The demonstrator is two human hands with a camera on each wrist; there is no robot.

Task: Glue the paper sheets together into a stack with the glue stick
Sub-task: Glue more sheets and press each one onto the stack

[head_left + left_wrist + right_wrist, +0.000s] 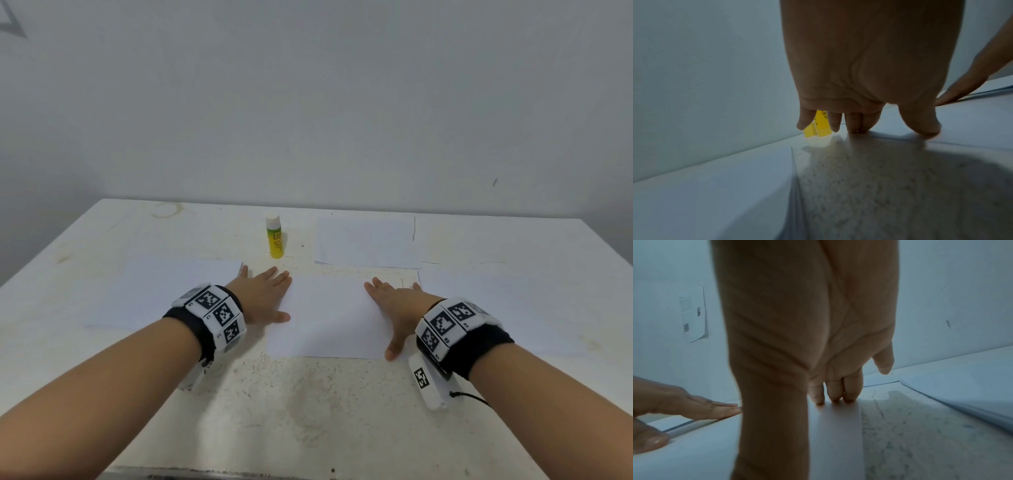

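- Both hands lie flat with fingers straight on the centre sheet (329,315), gripping nothing: left hand (263,296) presses its left edge, right hand (394,308) its right edge.
- The glue stick (275,237) stands upright and capped on the tabletop (308,411), at about twelve o'clock from the left hand and eleven o'clock from the right.
- Its long axis is vertical, so I judge a sideways wrap round the barrel suits it.
- The left hand is clearly nearer; its fingertips (857,128) sit just short of the yellow barrel.
- Loose sheets wait around: the left sheet (164,291) at nine o'clock, the far sheet (366,243) at one o'clock, the right sheet (496,308) at three o'clock.
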